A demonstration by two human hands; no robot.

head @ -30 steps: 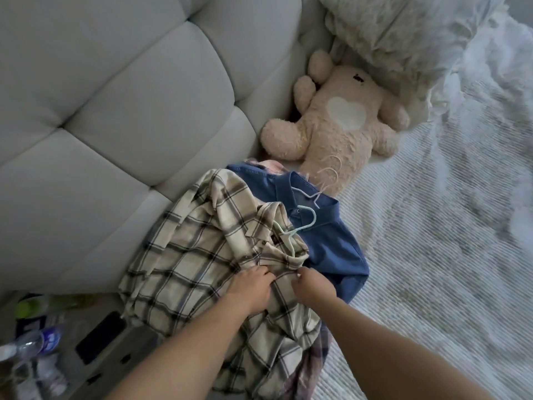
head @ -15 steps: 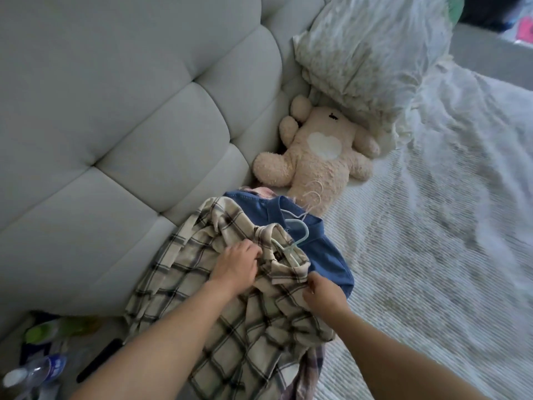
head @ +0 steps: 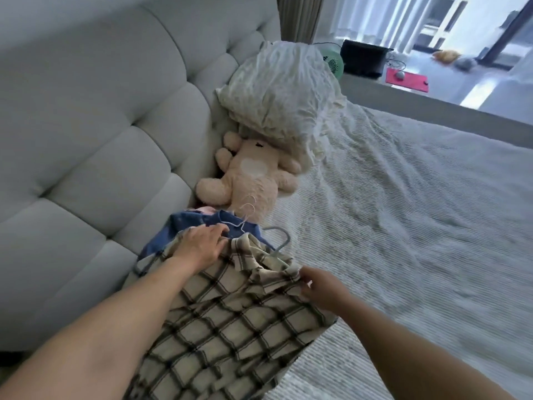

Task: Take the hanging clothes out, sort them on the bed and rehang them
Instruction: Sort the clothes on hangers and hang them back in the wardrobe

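Head camera view, looking down at a bed [head: 403, 226] against a padded headboard [head: 101, 125]. A cream plaid shirt [head: 230, 313] on a pale hanger [head: 281, 241] lies over a blue shirt [head: 184, 226] near the headboard. The left hand [head: 199, 243] rests on the plaid collar area, fingers loosely curled; whether it grips cloth is unclear. The right hand [head: 320, 287] pinches the plaid shirt's edge. A plush bear [head: 251, 180] and pillow [head: 282, 90] lie beyond.
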